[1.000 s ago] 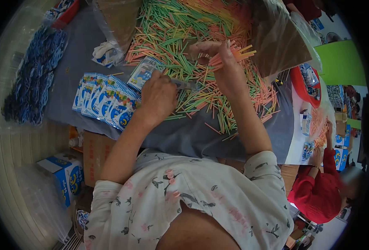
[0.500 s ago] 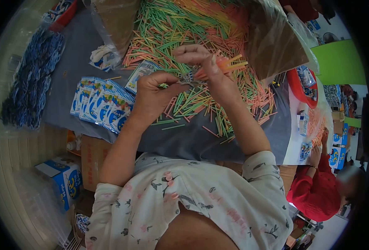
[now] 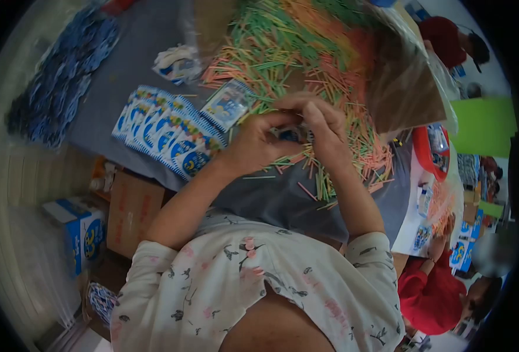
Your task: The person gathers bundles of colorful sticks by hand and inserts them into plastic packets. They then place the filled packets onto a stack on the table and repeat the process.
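Between my two hands is a small blue and white packet (image 3: pixel 289 135), mostly covered by fingers. My left hand (image 3: pixel 256 144) pinches its left side, with the fingers curled. My right hand (image 3: pixel 327 129) is bent round its right side, fingers closed on it. Behind and around the hands lies a large heap of green, pink and yellow sticks (image 3: pixel 271 53). A flat packet (image 3: pixel 229 105) lies just beyond my left hand. A fanned row of blue and white packets (image 3: pixel 165 132) rests on the grey cloth (image 3: pixel 136 53) to the left.
Blue strips (image 3: pixel 66 82) are bunched at far left. A crumpled wrapper (image 3: pixel 177 63) lies near the heap. Cardboard (image 3: pixel 409 88) and a red basin (image 3: pixel 429 152) stand right. A co-worker in red (image 3: pixel 432 293) is at lower right, another person (image 3: pixel 444 41) at upper right. Boxes (image 3: pixel 133 214) stand below left.
The pink and yellow sticks that were in my right hand no longer show there. Both hands have come together around the packet. The whole view has shifted and tilted slightly.
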A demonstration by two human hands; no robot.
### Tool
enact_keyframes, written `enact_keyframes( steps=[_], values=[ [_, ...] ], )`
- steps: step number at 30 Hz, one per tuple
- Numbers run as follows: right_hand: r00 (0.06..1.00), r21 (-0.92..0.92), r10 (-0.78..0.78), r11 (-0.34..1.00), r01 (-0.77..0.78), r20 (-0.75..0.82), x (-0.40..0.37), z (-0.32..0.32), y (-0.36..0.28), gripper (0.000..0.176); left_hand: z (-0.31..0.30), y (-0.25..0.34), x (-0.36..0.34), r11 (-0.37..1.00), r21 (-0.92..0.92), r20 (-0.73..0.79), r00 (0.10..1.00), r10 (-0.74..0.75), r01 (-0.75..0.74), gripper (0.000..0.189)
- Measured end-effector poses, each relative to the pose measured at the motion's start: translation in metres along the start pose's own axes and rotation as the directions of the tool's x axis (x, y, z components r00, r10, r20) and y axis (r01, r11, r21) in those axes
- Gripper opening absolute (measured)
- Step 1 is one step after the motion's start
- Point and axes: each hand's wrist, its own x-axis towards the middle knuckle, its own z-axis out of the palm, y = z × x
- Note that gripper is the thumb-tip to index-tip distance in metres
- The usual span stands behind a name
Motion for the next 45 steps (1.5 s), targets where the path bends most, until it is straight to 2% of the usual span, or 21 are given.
enact_keyframes(
  steps=[2,3,4,7,8,10,12,15,17,19,21,22,24,26,30,34,37,39,42,43,45],
  values=[
    [0.992,0.142,0.053,0.989,-0.036,-0.117,-0.005,0.013,0.006,0.036,0.0,0.005,-0.018,0.989,0.144,0.052,0.999,0.008,-0.016,0.031],
    [0.995,0.16,0.05,0.987,-0.035,-0.09,-0.006,0.019,0.008,0.036,0.0,0.008,-0.031,0.899,0.428,-0.024,0.993,0.117,-0.096,0.027],
    [0.99,0.095,0.003,0.995,0.011,-0.143,-0.006,0.023,0.009,0.033,-0.003,0.012,-0.045,0.895,0.437,-0.043,0.992,0.119,-0.089,0.027],
    [0.972,-0.062,-0.099,0.994,0.087,-0.214,-0.014,0.037,0.008,0.02,-0.032,0.026,-0.085,0.438,0.899,-0.133,0.966,0.222,0.024,0.025],
    [0.997,-0.135,-0.055,0.99,0.047,-0.061,-0.017,0.043,0.009,0.019,-0.04,0.024,-0.09,0.431,0.902,-0.139,0.964,0.225,0.029,0.025],
    [0.995,-0.204,-0.015,0.978,0.035,0.1,-0.02,0.065,0.013,0.02,-0.055,0.018,-0.098,0.087,0.972,-0.236,0.92,0.313,0.22,0.021],
    [0.935,-0.401,-0.085,0.887,0.229,0.345,-0.015,0.097,0.018,0.023,-0.061,0.022,-0.101,0.081,0.97,-0.241,0.931,0.275,0.228,0.023],
    [0.943,-0.482,-0.015,0.857,0.184,0.333,-0.006,0.121,0.029,0.024,-0.079,0.037,-0.102,0.125,0.974,-0.214,0.953,0.213,0.191,0.025],
    [0.942,-0.493,-0.02,0.848,0.193,0.335,0.002,0.124,0.031,0.021,-0.114,0.064,-0.096,0.677,0.721,-0.239,0.97,0.047,0.145,0.047],
    [0.941,-0.502,-0.026,0.841,0.203,0.337,0.011,0.13,0.035,0.019,-0.15,0.081,-0.063,0.651,0.721,-0.282,0.959,-0.036,0.237,0.048],
    [0.91,-0.575,-0.016,0.771,0.275,0.413,0.019,0.14,0.044,0.019,-0.181,0.078,-0.016,0.411,0.884,-0.273,0.96,0.067,0.223,0.038],
    [0.899,-0.547,-0.07,0.772,0.324,0.433,0.023,0.145,0.051,0.019,-0.193,0.067,0.004,0.413,0.892,-0.231,0.97,0.075,0.181,0.038],
    [0.882,-0.57,-0.091,0.731,0.375,0.463,0.032,0.151,0.054,0.019,-0.217,0.028,0.047,-0.118,0.974,-0.168,0.963,0.209,0.195,0.025],
    [0.863,-0.596,-0.075,0.693,0.406,0.5,0.038,0.161,0.052,0.019,-0.231,0.0,0.075,-0.242,0.951,-0.17,0.979,0.111,0.193,0.019],
    [0.848,-0.57,-0.151,0.679,0.462,0.507,0.048,0.186,0.058,0.02,-0.238,-0.008,0.089,-0.556,0.826,0.018,0.989,-0.145,-0.097,0.015],
    [0.809,-0.566,-0.185,0.628,0.534,0.558,0.05,0.173,0.051,0.022,-0.212,0.019,0.078,-0.442,0.894,0.021,0.994,-0.107,-0.067,0.015],
    [0.818,-0.578,-0.216,0.612,0.539,0.533,0.05,0.108,0.021,0.024,-0.211,0.026,0.073,-0.252,0.963,-0.11,0.994,-0.02,0.101,0.018],
    [0.934,-0.767,-0.134,0.538,0.35,0.332,0.058,0.045,0.022,0.021,-0.207,0.053,0.064,0.042,0.996,-0.077,0.993,-0.09,0.081,0.02],
    [0.994,-0.973,-0.088,0.224,-0.05,-0.071,0.07,-0.079,0.049,0.028,-0.182,0.085,0.036,0.032,0.999,-0.031,0.997,0.074,0.029,0.023],
    [0.985,-0.979,0.066,0.116,-0.169,-0.162,0.073,-0.122,0.06,0.039,-0.165,0.091,0.024,0.032,0.999,-0.031,0.997,0.072,0.029,0.023],
    [0.938,-0.965,-0.228,0.041,-0.26,-0.262,0.077,-0.175,0.089,0.046,-0.118,0.093,0.0,0.359,0.933,-0.066,0.994,0.085,0.031,0.019]
  ],
)
